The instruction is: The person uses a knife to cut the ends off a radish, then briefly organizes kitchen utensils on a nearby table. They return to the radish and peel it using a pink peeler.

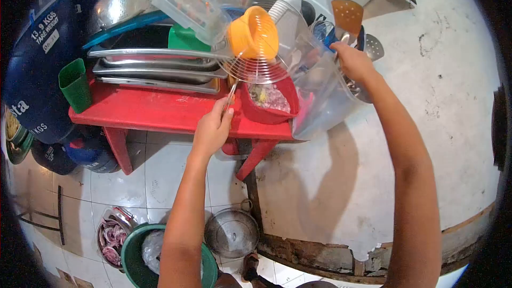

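Note:
My left hand [212,130] is closed around the thin handle of a spiral wire skimmer [260,73]. The skimmer's round head overlaps a yellow-orange plastic container [240,34] and the back of a red bowl [258,113] with chopped pinkish and yellow bits in it. My right hand [354,63] is closed at the upper part of a clear plastic bin [320,109] that holds kitchen utensils; I cannot tell what its fingers grip. A brown slotted turner [348,15] and a perforated metal skimmer [374,48] stick out beside that hand.
Stacked metal trays [160,74] and a green cup [75,85] sit on a red bench [138,104]. Blue gas cylinders [32,74] stand at left. Below on the tiles are a green bucket [130,250], a pot of sliced pieces [112,237] and a round metal pan [232,234].

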`<state>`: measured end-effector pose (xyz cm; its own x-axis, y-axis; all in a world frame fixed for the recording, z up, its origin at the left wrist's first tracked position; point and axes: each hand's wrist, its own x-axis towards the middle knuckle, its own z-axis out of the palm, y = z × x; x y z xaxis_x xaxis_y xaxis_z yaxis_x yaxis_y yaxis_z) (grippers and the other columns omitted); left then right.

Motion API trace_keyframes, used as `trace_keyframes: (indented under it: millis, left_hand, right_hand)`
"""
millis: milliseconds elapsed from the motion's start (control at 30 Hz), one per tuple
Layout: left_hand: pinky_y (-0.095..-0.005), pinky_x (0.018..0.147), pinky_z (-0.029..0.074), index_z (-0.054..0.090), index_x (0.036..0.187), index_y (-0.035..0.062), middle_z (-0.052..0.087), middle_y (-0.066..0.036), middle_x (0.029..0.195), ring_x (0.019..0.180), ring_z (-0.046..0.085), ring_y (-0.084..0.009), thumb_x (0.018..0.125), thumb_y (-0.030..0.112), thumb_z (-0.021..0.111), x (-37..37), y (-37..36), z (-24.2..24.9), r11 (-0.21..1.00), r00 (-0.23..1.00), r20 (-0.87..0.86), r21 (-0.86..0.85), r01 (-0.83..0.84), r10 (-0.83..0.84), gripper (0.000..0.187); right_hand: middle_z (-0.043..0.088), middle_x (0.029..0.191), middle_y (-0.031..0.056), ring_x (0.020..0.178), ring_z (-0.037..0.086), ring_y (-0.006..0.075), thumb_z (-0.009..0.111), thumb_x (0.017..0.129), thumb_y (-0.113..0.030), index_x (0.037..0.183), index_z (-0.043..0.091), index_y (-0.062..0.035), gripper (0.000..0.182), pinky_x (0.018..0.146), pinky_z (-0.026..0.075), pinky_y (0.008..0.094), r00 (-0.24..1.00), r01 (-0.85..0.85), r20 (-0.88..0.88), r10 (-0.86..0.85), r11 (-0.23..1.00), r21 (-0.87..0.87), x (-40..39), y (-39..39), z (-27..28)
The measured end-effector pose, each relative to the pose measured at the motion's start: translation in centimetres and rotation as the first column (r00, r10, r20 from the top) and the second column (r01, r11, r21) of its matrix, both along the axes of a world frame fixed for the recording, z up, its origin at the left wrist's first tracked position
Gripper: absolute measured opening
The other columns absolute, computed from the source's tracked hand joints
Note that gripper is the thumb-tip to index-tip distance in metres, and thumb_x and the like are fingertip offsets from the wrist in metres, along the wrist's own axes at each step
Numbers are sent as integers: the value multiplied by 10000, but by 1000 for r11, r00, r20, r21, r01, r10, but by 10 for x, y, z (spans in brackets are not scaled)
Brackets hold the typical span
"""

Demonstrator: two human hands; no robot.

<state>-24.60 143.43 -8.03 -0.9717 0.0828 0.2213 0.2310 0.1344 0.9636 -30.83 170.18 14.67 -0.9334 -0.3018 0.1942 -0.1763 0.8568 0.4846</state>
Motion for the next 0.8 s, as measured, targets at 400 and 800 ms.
trace_keyframes:
  millis: [400, 800]
  left_hand:
    - [-441, 669, 407, 458, 1063, 99, 566, -208, 837, 803, 536, -379, 862, 230, 370, -14, 20, -30, 973, 982, -3, -139, -185, 187, 256]
    - [-452, 647, 411, 454, 1080, 99, 571, -197, 817, 764, 541, -379, 857, 220, 371, -16, 23, -32, 958, 972, -69, -164, -234, 225, 267]
  right_hand:
    - [621, 817, 104, 718, 611, 206, 506, 734, -98, 873, 613, -19, 192, 599, 493, 311, 553, 643, 679, -482, 765, 19, -17, 5, 10]
    - [523, 1008, 229, 855, 570, 326, 311, 872, -380, 1170, 348, -24, 466, 750, 470, 460, 420, 907, 907, -35, 58, -417, -17, 27, -12]
